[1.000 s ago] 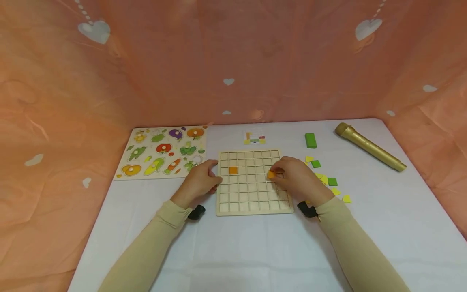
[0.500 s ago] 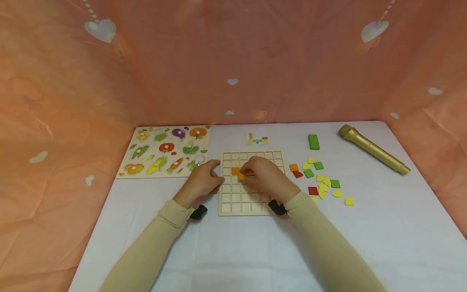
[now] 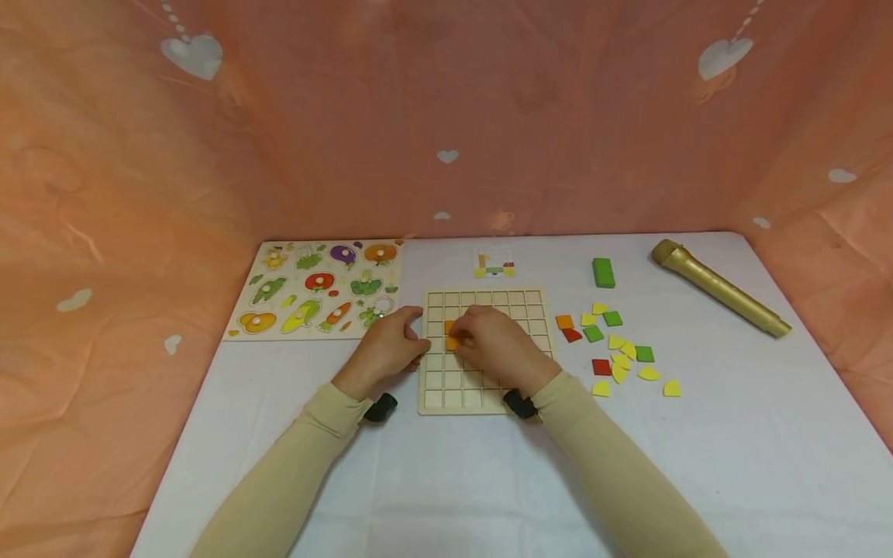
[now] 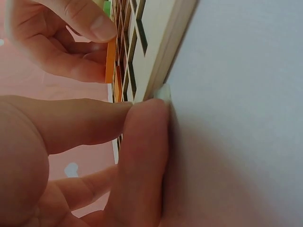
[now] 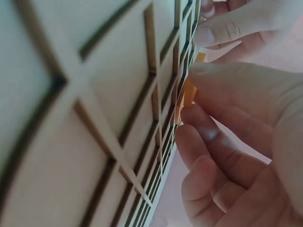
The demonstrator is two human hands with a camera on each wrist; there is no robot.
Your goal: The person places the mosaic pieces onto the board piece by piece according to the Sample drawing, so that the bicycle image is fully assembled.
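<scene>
A wooden grid board point(image 3: 435, 380) lies on the white table in the head view. My left hand point(image 3: 386, 345) holds its left edge, thumb on top and a finger against the side. With thumb and fingertips, my right hand point(image 3: 504, 347) pinches an orange square tile point(image 5: 189, 92) over the board's left part. Just above it in the head view, another orange tile point(image 3: 449, 325) sits in a cell, partly covered by the right hand. The left wrist view shows the pinched tile point(image 4: 110, 59) standing slightly proud of the grid; whether it touches the cell, I cannot tell.
Right of the board lie loose orange, red, green and yellow pieces point(image 3: 619, 360). Behind them are a green block point(image 3: 603, 273) and a gold microphone point(image 3: 718, 287). A small pattern card point(image 3: 494, 263) lies behind the board, and a vegetable puzzle point(image 3: 314, 291) at left.
My right hand has carried the orange tile leftward from the board's right side to beside the first orange tile, then lowered slightly. The left hand stays at the board's edge.
</scene>
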